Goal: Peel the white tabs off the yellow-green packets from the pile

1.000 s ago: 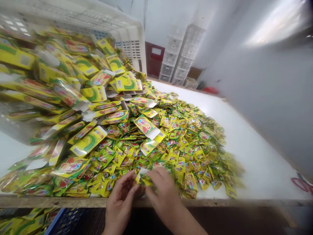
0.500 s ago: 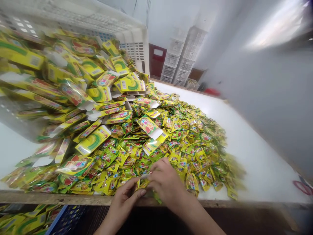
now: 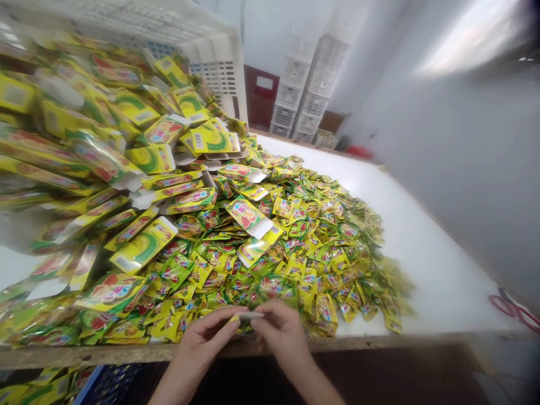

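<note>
Since the frame half a second ago, the right hand (image 3: 280, 332) has come lower and now sits about level with the left hand (image 3: 206, 337); the green piece that hung beneath it can no longer be seen, and the whole view has shifted slightly.

Two hands work on one small carton (image 3: 248, 316) at the near edge of the table (image 3: 430, 281). Its visible edge is a pale strip, nearly level, with the long axis of that strip running sideways from hand to hand; a whitish end points right. Its printed faces are mostly hidden.

It lies at the fingertips of both hands, well forward of the palms. The left grip is closed on its left end, thumb on the near side; the right grip is bent around the whitish end, finger and thumb pinching it.

Just beyond spreads a heap of yellow and green sachets (image 3: 295, 264), too many to count. Two loose cartons (image 3: 248, 216) lie on it one partly over the other, their long axes crossing. To the left, one white basket (image 3: 237, 59) stands tipped on its side, many more cartons spilling from it. One blue crate (image 3: 88, 385) shows below the table, two red loops (image 3: 502, 305) lie at the far right, and two crate stacks (image 3: 316, 90) stand behind.
</note>
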The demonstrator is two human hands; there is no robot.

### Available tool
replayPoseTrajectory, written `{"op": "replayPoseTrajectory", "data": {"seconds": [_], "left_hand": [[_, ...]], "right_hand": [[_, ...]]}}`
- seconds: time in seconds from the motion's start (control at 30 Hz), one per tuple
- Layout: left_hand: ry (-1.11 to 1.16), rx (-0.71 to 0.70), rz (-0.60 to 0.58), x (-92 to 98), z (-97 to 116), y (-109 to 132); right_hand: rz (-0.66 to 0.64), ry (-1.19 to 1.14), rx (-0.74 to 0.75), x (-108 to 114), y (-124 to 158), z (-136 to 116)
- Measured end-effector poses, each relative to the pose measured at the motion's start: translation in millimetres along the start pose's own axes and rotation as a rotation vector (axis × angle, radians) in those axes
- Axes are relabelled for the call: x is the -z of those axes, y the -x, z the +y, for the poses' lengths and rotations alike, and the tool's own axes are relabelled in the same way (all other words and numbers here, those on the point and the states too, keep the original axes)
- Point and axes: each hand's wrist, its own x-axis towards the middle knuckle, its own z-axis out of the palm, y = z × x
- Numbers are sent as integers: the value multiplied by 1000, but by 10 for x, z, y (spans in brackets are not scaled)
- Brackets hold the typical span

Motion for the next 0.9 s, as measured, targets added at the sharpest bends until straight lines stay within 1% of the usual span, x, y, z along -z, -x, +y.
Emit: {"op": "replayPoseTrajectory", "data": {"seconds": [0.07,0.1,0.13,0.2,0.27,0.3,0.37,0.5,0.57,0.63,0.7,0.8,0.9], "left_hand": [[31,36,-24,13,88,-4],[38,44,-11,26,115,-4],[33,42,25,43,128,-3],[-37,-3,132,95,111,3],[-166,-88,213,154,57,12],[-232,-134,231,179,28,14],[-329,-205,256,204,-14,10],[-432,-277,319,185,-19,-47],[-495,-396,286,207,-29,-89],[-560,-534,218,281,-77,-125],[-625,-609,168,382,-164,-148],[-678,-609,99,486,-307,-146],[-603,-574,56,456,-401,-101]], "right_hand": [[-19,-3,39,-50,-54,-8],[-31,15,71,-73,-77,-40],[-41,41,113,-92,-96,-80],[-54,90,206,-123,-126,-158],[-83,114,234,-147,-153,-195],[-79,120,232,-158,-168,-194],[-25,134,238,-180,-198,-164],[93,192,312,-214,-227,-101],[113,233,381,-218,-211,-104],[90,266,449,-211,-181,-120],[55,294,500,-194,-144,-126],[48,383,592,-146,-79,-82],[1,569,720,-96,7,21]]}}
